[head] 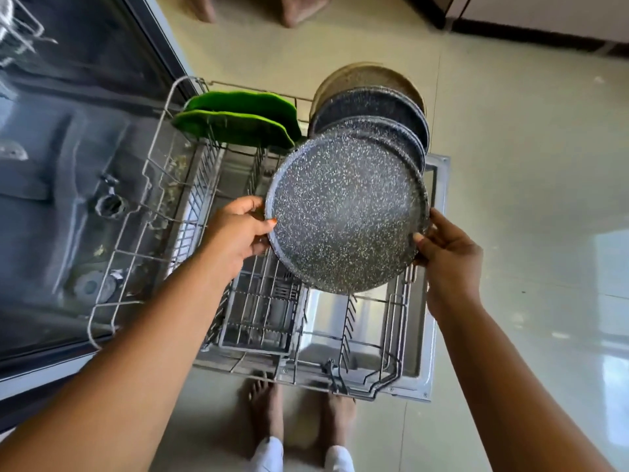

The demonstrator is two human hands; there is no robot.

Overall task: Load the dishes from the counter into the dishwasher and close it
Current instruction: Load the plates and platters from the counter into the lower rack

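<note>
The speckled plate (347,212) was over the lower rack (384,335), its rim pinched between the left hand (235,233) and the right hand (449,260). It looked stiff and probably slippery; opposite edges suited it best.

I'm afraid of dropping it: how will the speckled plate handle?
Probably stiff: the speckled plate looks flat though held only at opposite rims by the left hand and right hand. Its sheen suggests slipperiness. Round, it might roll on edge in the rack.

rack (347,321) | green plates (238,120) left rear | speckled plates (371,105) right rear, upright
</note>
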